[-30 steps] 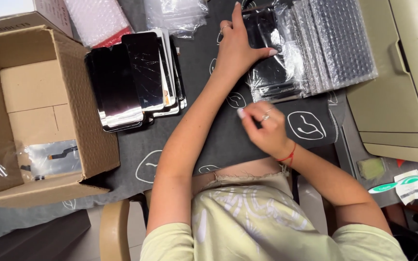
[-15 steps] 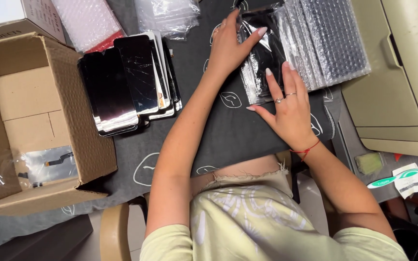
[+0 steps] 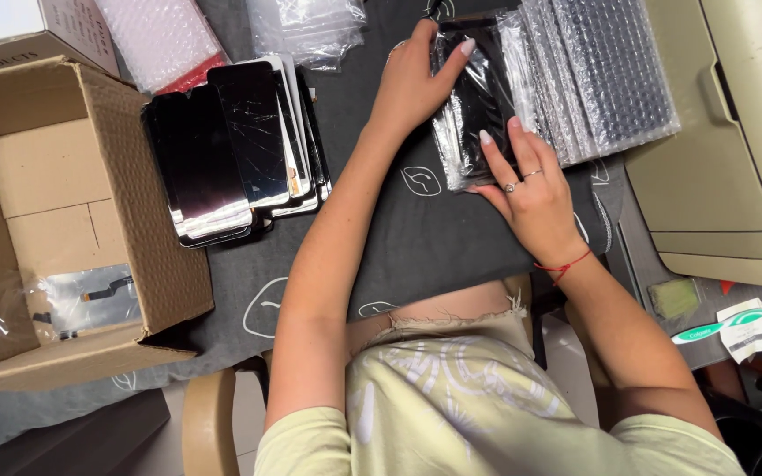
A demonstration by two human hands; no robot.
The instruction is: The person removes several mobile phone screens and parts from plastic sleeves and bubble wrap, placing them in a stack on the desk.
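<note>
A black phone screen in a clear bubble-wrap bag (image 3: pixel 474 110) lies on the dark cloth (image 3: pixel 438 238) in front of me. My left hand (image 3: pixel 412 79) holds its top left edge, fingers curled over the bag. My right hand (image 3: pixel 531 189) presses on its lower right corner, fingers spread, a ring on one finger and a red thread at the wrist. To the right lies a row of bubble-wrapped screens (image 3: pixel 606 75), overlapping one another.
A pile of bare black phone screens (image 3: pixel 235 150) lies to the left, some cracked. An open cardboard box (image 3: pixel 55 229) holds a bagged part. Empty clear bags (image 3: pixel 306 31) and pink bubble wrap (image 3: pixel 160 40) lie at the top. A beige machine (image 3: pixel 734 132) stands right, with a toothbrush (image 3: pixel 734 322) below it.
My right hand has moved up from the cloth near my lap onto the bagged screen. My left hand has slid from the bag's middle to its top left edge.
</note>
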